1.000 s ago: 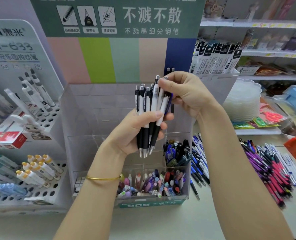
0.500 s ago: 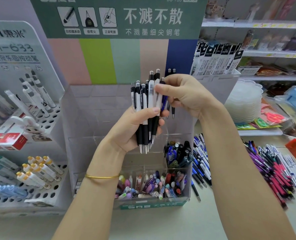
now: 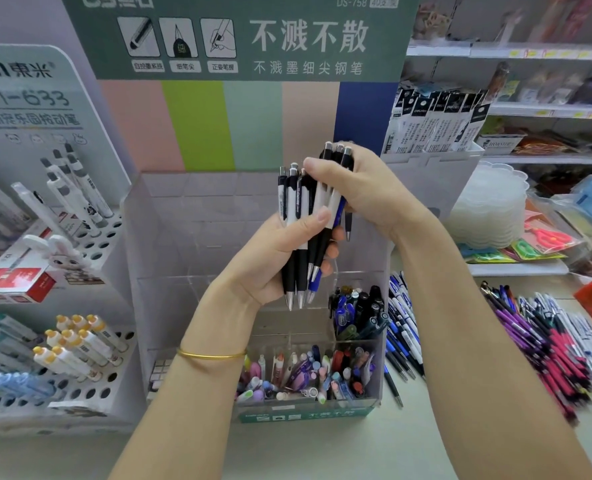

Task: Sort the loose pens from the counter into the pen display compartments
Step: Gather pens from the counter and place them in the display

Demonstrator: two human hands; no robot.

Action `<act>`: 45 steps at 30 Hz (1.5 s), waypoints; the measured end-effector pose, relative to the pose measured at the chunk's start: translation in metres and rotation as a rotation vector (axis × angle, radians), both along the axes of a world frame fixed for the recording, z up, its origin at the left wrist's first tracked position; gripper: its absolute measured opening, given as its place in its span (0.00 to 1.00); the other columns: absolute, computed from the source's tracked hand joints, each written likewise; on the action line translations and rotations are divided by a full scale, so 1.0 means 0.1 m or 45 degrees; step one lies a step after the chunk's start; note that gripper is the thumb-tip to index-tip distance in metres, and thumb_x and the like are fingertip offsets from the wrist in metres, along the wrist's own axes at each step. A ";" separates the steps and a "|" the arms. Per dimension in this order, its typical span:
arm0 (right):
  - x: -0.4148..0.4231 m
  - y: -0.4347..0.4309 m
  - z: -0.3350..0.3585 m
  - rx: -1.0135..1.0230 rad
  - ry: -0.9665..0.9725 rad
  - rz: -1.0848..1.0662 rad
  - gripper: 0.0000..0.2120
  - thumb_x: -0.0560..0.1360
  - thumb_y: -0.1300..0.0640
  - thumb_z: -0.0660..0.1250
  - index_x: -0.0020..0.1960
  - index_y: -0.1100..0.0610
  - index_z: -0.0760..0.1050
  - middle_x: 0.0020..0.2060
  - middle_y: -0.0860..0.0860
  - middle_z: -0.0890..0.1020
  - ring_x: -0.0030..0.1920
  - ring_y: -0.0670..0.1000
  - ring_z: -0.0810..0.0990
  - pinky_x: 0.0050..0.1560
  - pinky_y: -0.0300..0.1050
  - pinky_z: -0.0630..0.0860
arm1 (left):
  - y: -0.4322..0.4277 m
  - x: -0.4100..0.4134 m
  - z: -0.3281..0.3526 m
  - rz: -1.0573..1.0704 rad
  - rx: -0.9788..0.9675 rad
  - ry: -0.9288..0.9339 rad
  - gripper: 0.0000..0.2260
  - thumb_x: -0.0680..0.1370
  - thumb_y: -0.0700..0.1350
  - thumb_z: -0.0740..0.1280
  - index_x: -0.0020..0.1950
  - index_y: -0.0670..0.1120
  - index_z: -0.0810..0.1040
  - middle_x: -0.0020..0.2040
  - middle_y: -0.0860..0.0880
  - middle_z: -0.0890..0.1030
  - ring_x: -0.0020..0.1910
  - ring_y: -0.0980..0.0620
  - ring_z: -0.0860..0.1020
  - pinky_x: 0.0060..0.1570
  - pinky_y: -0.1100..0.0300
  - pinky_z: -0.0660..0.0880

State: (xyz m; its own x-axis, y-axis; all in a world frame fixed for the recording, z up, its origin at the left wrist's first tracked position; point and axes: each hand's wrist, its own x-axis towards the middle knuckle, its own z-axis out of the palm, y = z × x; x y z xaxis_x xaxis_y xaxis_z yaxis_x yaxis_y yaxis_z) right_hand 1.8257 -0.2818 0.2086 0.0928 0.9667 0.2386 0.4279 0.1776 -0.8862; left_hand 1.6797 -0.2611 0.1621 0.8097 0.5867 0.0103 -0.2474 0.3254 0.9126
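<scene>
Head view: left grip (image 3: 270, 261) clamps a pen bundle (image 3: 296, 216), right grip (image 3: 360, 188) curls round several tops; 2 display compartments (image 3: 376, 368) partly filled, many loose pens (image 3: 557, 348) left on the desk (image 3: 322, 452).

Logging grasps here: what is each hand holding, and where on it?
The left hand grips the bundle of pens around its middle; the right hand holds its upper ends.

Bright, even indoor light fills the scene, with only faint, soft shadows. The centre is fairly sharp, and the sign (image 3: 239, 36) at the top reads clearly. Straight lines bow toward the edges. The shelves (image 3: 547, 53) at upper right look soft, and the loose pens (image 3: 557, 348) at the right edge smear.
</scene>
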 end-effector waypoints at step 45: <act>0.06 -0.05 0.04 0.444 -0.462 -0.789 0.07 0.76 0.56 0.67 0.48 0.57 0.72 0.40 0.49 0.75 0.39 0.48 0.71 0.37 0.29 0.66 | 0.03 -0.11 -0.05 0.154 -0.092 -0.048 0.13 0.72 0.35 0.65 0.56 0.40 0.75 0.44 0.47 0.85 0.40 0.54 0.83 0.36 0.63 0.79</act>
